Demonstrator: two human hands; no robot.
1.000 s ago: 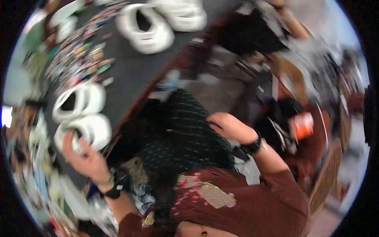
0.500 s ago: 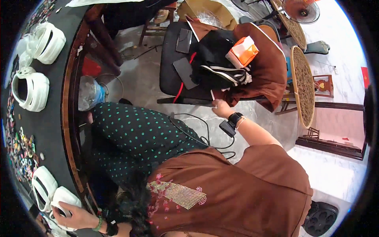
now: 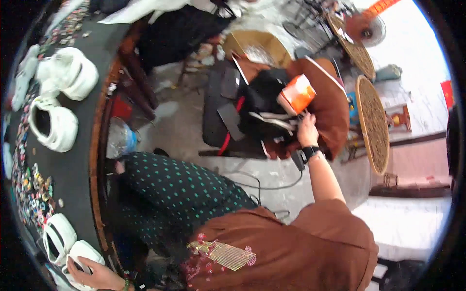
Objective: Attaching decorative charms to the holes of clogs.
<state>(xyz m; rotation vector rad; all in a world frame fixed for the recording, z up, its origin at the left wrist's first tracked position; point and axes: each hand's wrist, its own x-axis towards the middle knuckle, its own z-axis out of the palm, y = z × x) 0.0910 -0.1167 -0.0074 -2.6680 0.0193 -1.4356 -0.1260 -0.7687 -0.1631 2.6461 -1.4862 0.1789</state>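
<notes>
At the lower left, my left hand (image 3: 94, 275) rests on a white clog (image 3: 83, 250), its fingers curled over the opening's edge. Another white clog (image 3: 59, 237) lies against that one. My right hand (image 3: 307, 130) reaches to the chair, over a brown cloth (image 3: 326, 104) and beside a black bag (image 3: 264, 89) with a black-and-white strap. Just above its fingertips is an orange-and-white packet (image 3: 297, 94). Motion blurs those fingers, so whether they grip anything does not show. A band with a small black box and a cable sits on my right wrist.
Two more white clogs (image 3: 53, 123) stand farther up the dark table (image 3: 73, 179), beside scattered small colourful charms (image 3: 33, 194). On the black chair seat (image 3: 213, 104) lie two dark flat objects. A cardboard box (image 3: 259, 46), round woven trays (image 3: 371, 123) and a fan (image 3: 365, 31) are beyond.
My right hand has moved from the chair's near edge up and right to the bag and packet. My left hand stays at the clog. The whole view has shifted slightly.
</notes>
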